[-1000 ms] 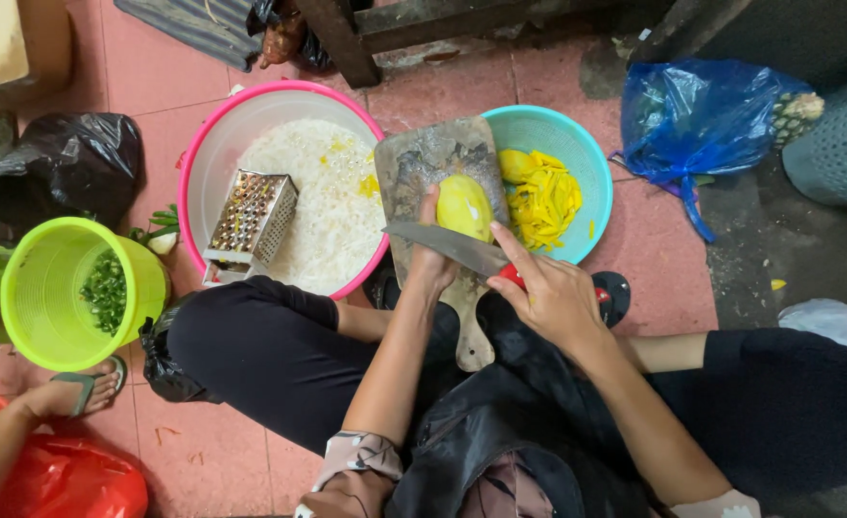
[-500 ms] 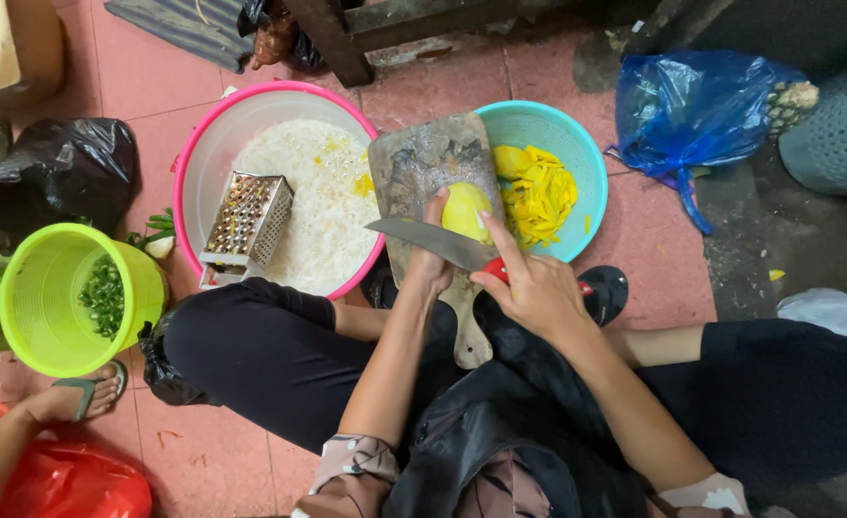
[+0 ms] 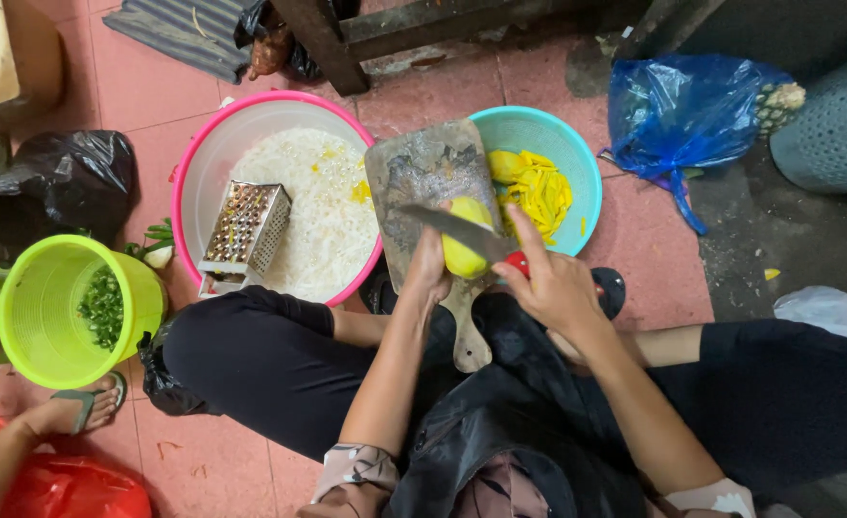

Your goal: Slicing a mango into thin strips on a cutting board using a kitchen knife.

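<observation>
Left hand: my left hand (image 3: pixel 430 269) steadies a yellow fruit (image 3: pixel 466 238) on the wooden cutting board (image 3: pixel 422 168).
Right hand: my right hand (image 3: pixel 550 284) grips a red-handled knife (image 3: pixel 470 234), blade across the fruit.
Behind board: teal basin (image 3: pixel 577 168) of yellow strips; pink basin (image 3: pixel 198 163) with white shreds and a metal grater (image 3: pixel 246 230).
Left: a green bucket (image 3: pixel 45 307).

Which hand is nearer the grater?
Left. The left hand holds the yellow fruit just right of the grater; the right hand, gripping the knife, is farther right.
</observation>
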